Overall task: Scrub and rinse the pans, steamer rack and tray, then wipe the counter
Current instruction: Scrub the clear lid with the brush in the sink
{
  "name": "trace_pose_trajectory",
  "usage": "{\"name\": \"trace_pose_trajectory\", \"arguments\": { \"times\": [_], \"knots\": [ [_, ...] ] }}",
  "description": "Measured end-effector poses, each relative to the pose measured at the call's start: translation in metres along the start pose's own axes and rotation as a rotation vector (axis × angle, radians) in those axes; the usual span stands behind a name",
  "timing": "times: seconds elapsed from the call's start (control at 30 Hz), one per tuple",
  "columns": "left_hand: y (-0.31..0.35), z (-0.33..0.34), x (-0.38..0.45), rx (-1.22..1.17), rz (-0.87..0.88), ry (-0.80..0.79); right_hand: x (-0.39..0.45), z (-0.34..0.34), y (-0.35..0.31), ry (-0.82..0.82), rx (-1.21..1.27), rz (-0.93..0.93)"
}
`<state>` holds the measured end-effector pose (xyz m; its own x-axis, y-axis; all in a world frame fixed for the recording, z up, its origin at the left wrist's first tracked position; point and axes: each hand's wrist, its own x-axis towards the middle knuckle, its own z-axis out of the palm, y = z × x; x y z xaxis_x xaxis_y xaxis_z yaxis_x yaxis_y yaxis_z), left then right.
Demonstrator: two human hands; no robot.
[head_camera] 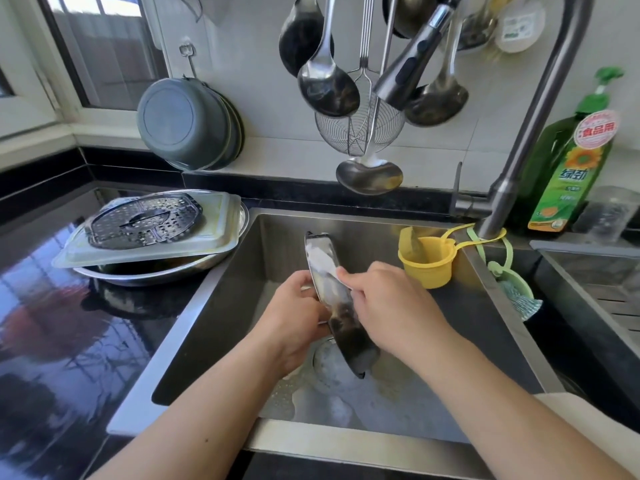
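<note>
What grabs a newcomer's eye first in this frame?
Dead centre over the sink, the left hand grips a soapy pan held on edge while the right hand rubs its face with a pale cloth. Above them a cluster of ladles hangs on the wall beside the faucet head. On the counter to the left, a perforated steamer rack lies on a tray over a metal basin.
</note>
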<state>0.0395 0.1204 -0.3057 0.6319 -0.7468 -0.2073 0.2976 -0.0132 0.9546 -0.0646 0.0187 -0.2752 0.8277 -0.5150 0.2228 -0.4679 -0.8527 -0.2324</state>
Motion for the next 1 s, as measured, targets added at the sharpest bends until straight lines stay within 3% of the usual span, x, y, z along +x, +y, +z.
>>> {"name": "trace_pose_trajectory", "arguments": {
  "times": [0.13, 0.3, 0.47, 0.57, 0.67, 0.87, 1.0],
  "knots": [
    [0.0, -0.005, 0.006, -0.02, -0.016, 0.082, -0.021, -0.009, 0.01, -0.201, 0.084, 0.006],
    [0.001, -0.004, 0.004, -0.082, -0.041, 0.067, 0.001, 0.001, 0.013, -0.016, 0.041, 0.026],
    [0.008, -0.008, 0.003, -0.173, -0.064, 0.1, -0.017, 0.004, 0.018, -0.207, 0.15, -0.015],
    [0.009, -0.01, 0.005, -0.342, -0.098, 0.151, -0.009, 0.005, 0.025, -0.111, 0.125, 0.034],
    [0.01, -0.015, 0.009, -0.512, -0.124, 0.204, -0.012, 0.007, 0.021, -0.159, 0.128, 0.018],
    [0.006, -0.017, 0.015, -0.509, -0.249, 0.218, -0.014, 0.012, 0.013, -0.141, 0.121, 0.051],
    [0.01, -0.019, 0.017, -0.611, -0.206, 0.24, -0.013, 0.002, 0.032, -0.158, 0.122, 0.171]
  ]
}}
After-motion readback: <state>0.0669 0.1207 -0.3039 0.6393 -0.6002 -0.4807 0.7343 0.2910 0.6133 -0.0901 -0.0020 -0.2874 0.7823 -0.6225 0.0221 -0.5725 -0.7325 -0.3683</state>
